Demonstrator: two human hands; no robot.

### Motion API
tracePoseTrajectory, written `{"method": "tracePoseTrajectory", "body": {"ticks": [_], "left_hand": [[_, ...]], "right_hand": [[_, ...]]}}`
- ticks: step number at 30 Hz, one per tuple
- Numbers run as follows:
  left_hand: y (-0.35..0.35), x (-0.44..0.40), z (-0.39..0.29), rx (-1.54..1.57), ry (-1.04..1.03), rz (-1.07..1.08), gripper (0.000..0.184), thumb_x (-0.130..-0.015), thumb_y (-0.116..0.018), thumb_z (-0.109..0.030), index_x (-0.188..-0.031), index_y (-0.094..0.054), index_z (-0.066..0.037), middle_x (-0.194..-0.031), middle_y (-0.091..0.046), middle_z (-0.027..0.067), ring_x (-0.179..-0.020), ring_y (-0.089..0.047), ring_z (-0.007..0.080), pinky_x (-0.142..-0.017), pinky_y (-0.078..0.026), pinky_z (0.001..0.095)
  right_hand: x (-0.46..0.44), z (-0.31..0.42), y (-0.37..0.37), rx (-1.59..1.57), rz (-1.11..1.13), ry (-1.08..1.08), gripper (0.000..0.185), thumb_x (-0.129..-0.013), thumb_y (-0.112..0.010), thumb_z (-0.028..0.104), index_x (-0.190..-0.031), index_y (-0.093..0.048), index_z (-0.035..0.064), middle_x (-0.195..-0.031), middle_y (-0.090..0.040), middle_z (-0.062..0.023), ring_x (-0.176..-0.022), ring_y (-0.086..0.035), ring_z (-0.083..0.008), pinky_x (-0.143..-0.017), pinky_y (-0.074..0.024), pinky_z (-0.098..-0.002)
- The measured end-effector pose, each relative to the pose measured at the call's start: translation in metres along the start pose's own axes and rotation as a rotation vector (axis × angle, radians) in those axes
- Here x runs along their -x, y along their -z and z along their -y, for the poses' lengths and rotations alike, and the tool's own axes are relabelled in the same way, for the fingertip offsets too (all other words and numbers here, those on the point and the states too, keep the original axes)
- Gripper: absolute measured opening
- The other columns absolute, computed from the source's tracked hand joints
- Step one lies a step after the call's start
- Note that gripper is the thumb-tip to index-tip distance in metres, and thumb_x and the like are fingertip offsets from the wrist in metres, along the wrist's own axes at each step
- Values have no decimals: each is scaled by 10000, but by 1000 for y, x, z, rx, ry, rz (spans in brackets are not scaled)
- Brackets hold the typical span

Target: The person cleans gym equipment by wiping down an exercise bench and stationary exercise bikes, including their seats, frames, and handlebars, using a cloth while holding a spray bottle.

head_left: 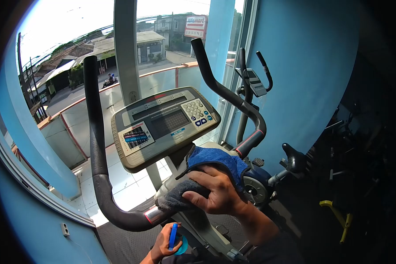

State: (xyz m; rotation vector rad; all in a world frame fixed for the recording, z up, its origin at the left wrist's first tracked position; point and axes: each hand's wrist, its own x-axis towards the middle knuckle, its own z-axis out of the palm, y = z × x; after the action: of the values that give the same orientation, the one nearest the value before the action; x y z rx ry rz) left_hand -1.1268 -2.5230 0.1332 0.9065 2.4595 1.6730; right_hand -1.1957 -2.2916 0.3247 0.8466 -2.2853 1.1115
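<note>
My right hand (220, 190) is closed around a blue and grey cloth (218, 157), pressing it onto the middle of the exercise machine's handlebar (102, 185). The grey side of the cloth wraps the bar near a shiny metal grip section (154, 214), and its blue side drapes beyond my fingers. Lower down, my left hand (162, 243) grips what looks like a spray bottle (173, 237) with a blue top and a teal part below. Most of that bottle is hidden by my hand and the dark clothing. Just ahead of the bar sits the machine's console (163, 125) with a keypad and screen.
A second exercise machine (253, 81) stands by the blue wall (303, 66). To the right are a black bike saddle (295, 158) and a yellow metal frame piece (339, 215). Large windows face a street, with a wall socket (65, 229) at lower left.
</note>
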Motion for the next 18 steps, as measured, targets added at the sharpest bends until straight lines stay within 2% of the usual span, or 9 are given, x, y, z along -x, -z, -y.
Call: {"method": "tracePoseTrajectory", "body": {"ticks": [3,4,7,9,11,13,15,16,18], "left_hand": [[-3,13,4,14,74,-56,551,-698,-710,-98,-1202,-498,-31,-1201,-579,167,-1139,-572,311,-986,-431,383],[-3,20,5,13,82,-66,551,-698,-710,-98,-1202,-498,-31,-1201,-579,167,-1139,-572,311,-986,-431,383],[2,47,11,-1,215,-108,514,-700,-702,-88,-1176,-514,-38,-1146,-604,151,-978,-646,263,-855,-505,360],[3,62,17,55,272,-115,502,-705,-704,-90,-1168,-517,-38,-1116,-605,144,-845,-672,231,-758,-527,335],[7,58,5,3,238,-78,503,-706,-710,-94,-1167,-516,-33,-1109,-606,144,-781,-676,220,-727,-532,328],[7,41,-10,37,299,-25,523,-702,-725,-105,-1178,-518,-37,-1123,-606,154,-870,-671,253,-774,-529,345],[8,17,-27,-97,-3,-31,534,-703,-741,-117,-1180,-519,-32,-1160,-598,159,-996,-640,289,-848,-512,366],[7,10,-22,-14,-17,26,561,-704,-762,-139,-1194,-510,-27,-1201,-583,165,-1095,-595,314,-914,-484,387],[0,-16,-37,43,-116,159,627,-708,-788,-195,-1234,-492,-26,-1256,-559,173,-1127,-580,333,-943,-472,406]], "right_hand": [[-7,-23,46,259,-72,-95,388,-841,-688,345,-1028,-649,7,-891,-647,-194,-822,-632,-343,-760,-502,-382],[-4,-55,63,150,-144,-215,374,-849,-668,356,-987,-660,9,-867,-649,-174,-832,-629,-339,-766,-494,-384],[4,-143,115,438,-297,-104,248,-828,-589,243,-891,-671,17,-884,-657,-145,-866,-600,-338,-783,-464,-413],[-4,-128,108,625,-221,-392,238,-798,-553,215,-892,-675,33,-946,-661,-120,-983,-572,-321,-879,-416,-456],[6,-103,63,622,-304,-200,272,-823,-554,270,-945,-682,65,-1036,-631,-122,-1106,-534,-320,-1040,-298,-489],[21,-55,20,523,-443,-163,475,-930,-501,466,-1131,-652,63,-1153,-606,-159,-1159,-513,-364,-1062,-303,-457],[35,-57,20,419,-462,-75,506,-937,-490,500,-1130,-657,63,-1221,-582,-185,-1199,-493,-384,-1058,-319,-466],[36,-78,35,416,-450,15,501,-945,-486,498,-1145,-655,72,-1246,-567,-213,-1232,-473,-388,-1051,-331,-481],[35,-125,66,431,-581,-113,462,-933,-533,466,-1155,-654,80,-1314,-516,-264,-1228,-472,-412,-1053,-334,-489]]}}
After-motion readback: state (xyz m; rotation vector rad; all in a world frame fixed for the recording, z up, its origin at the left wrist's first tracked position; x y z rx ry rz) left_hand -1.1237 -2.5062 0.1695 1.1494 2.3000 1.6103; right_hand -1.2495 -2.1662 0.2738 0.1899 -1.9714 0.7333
